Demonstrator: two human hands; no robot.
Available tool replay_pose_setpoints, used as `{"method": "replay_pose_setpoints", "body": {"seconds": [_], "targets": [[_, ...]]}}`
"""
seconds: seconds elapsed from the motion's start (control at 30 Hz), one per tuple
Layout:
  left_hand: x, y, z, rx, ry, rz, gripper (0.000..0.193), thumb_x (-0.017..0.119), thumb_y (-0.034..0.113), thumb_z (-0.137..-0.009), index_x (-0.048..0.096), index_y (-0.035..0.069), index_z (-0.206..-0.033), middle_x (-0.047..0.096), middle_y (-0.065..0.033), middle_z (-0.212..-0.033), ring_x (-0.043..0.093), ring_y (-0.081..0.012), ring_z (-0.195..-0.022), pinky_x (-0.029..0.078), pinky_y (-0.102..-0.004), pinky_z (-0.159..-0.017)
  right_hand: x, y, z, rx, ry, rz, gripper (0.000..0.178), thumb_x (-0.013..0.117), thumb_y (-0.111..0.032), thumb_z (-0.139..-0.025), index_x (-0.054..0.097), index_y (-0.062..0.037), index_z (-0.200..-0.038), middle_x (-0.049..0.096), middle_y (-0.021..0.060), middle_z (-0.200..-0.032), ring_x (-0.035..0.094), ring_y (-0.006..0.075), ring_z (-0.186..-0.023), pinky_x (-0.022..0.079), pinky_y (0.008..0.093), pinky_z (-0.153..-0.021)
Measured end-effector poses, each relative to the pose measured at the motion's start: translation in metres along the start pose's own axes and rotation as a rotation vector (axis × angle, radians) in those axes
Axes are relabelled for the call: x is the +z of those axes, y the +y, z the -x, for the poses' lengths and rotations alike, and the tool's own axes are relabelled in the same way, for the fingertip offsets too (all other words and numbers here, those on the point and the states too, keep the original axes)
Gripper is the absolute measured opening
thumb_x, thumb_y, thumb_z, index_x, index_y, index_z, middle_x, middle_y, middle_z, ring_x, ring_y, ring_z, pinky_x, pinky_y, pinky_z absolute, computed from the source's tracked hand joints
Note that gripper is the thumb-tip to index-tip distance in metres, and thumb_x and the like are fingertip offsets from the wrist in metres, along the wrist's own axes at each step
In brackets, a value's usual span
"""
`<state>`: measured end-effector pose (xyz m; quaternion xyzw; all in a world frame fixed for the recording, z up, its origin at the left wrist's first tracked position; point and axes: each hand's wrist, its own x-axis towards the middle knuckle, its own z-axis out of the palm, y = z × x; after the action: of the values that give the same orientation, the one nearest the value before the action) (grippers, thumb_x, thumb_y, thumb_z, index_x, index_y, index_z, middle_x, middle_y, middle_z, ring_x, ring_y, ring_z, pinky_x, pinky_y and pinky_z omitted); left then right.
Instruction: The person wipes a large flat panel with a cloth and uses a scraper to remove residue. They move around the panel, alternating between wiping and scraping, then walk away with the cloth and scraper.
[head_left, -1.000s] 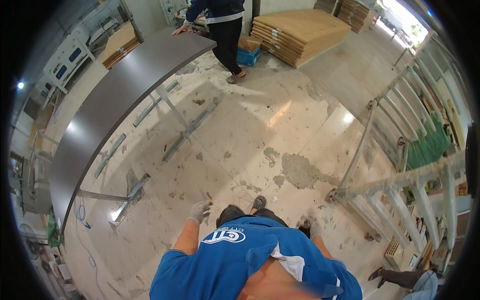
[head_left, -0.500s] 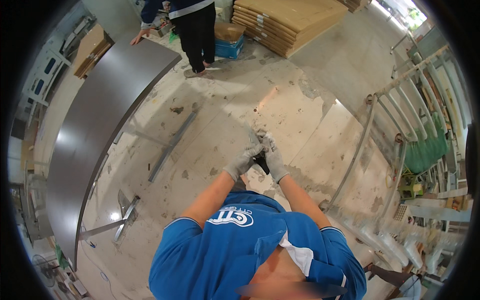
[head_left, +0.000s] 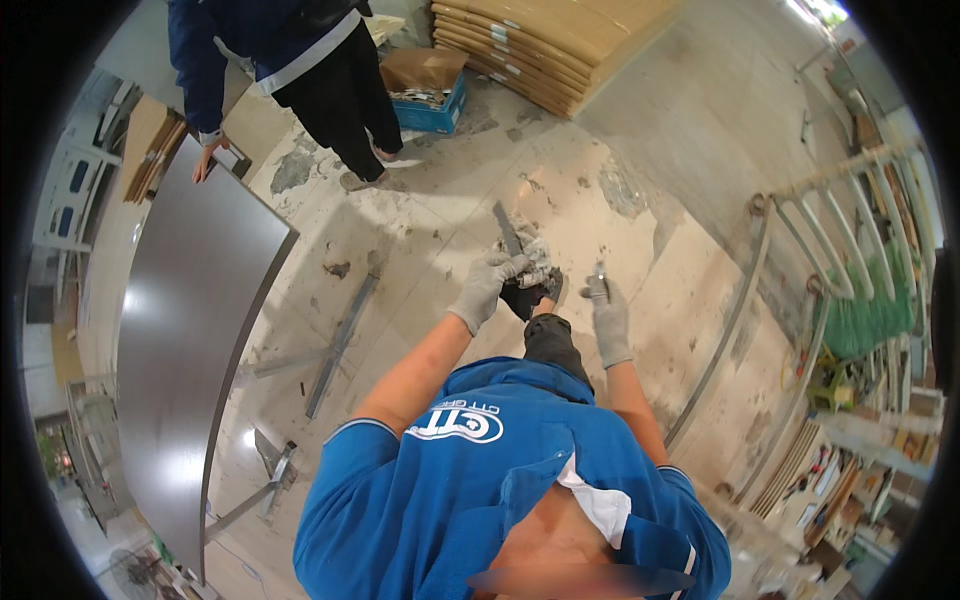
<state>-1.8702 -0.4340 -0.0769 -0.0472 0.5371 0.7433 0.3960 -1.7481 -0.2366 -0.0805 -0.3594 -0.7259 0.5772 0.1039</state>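
My left hand point(head_left: 490, 287), in a grey-white glove, is closed on a flat grey blade-like strip point(head_left: 508, 228) that points up and away from the fingers. A crumpled whitish rag point(head_left: 538, 252) shows just beyond that hand; whether I grip it too is unclear. My gloved right hand point(head_left: 609, 318) is off to the right, its fingers closed around a small shiny metal piece point(head_left: 600, 270) whose kind I cannot make out. Under the left hand lies a black shape point(head_left: 522, 300) beside my foot, partly hidden.
At left, a large dark-grey panel point(head_left: 190, 330) stands above the floor, with a co-worker's hand point(head_left: 208, 160) on its far end. Metal bars point(head_left: 342, 345) lie beside it. Farther off are a blue box point(head_left: 430, 115) and stacked cardboard point(head_left: 560, 45). A metal rack point(head_left: 745, 290) is at right.
My hands, together before, are now apart; the right one has moved right with the small metal piece. The co-worker and the panel's far end appear lower and further left in view.
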Motion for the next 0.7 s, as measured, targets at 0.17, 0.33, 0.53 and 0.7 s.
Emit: {"method": "replay_pose_setpoints", "body": {"seconds": [0.17,0.33,0.53,0.7], "targets": [[0.029,0.060,-0.104,0.076,-0.081,-0.088,0.019,0.065,0.012,-0.098,0.073,-0.005,-0.100,0.073,-0.0078,-0.084,0.067,-0.0156,-0.070,0.055,-0.0285,-0.069,0.000,-0.073,-0.150,-0.143,-0.222,0.021,0.037,0.069,-0.036,-0.095,0.067,0.0002,-0.105,0.067,0.0045,-0.087,0.059,0.0130,-0.079,0.047,0.0303,-0.070],[0.024,0.096,-0.180,0.168,0.012,-0.158,0.015,0.069,0.010,-0.095,0.074,-0.003,-0.089,0.070,-0.0033,-0.079,0.062,-0.0116,-0.068,0.051,-0.0263,-0.066,0.078,-0.146,-0.257,-0.112,-0.642,0.004,0.048,0.074,-0.020,-0.091,0.061,0.0009,-0.132,0.070,0.0062,-0.095,0.063,0.0125,-0.087,0.051,0.0266,-0.077],[-0.036,0.174,-0.288,0.223,0.192,-0.260,0.025,0.075,0.009,-0.090,0.066,0.002,-0.112,0.070,0.0005,-0.093,0.061,-0.0082,-0.082,0.051,-0.0258,-0.076,0.187,-0.191,-0.368,-0.026,-0.832,-0.071,0.046,0.069,-0.013,-0.095,0.056,0.0011,-0.137,0.068,0.0061,-0.109,0.064,0.0154,-0.097,0.051,0.0293,-0.090],[-0.093,0.271,-0.353,0.244,0.238,-0.302,0.030,0.078,0.017,-0.089,0.071,-0.002,-0.110,0.074,-0.0015,-0.094,0.066,-0.0096,-0.083,0.053,-0.0259,-0.076,0.264,-0.256,-0.466,-0.022,-0.622,-0.069,0.027,0.061,-0.025,-0.102,0.061,-0.0045,-0.119,0.062,-0.0001,-0.095,0.052,0.0068,-0.078,0.042,0.0231,-0.068]]}}
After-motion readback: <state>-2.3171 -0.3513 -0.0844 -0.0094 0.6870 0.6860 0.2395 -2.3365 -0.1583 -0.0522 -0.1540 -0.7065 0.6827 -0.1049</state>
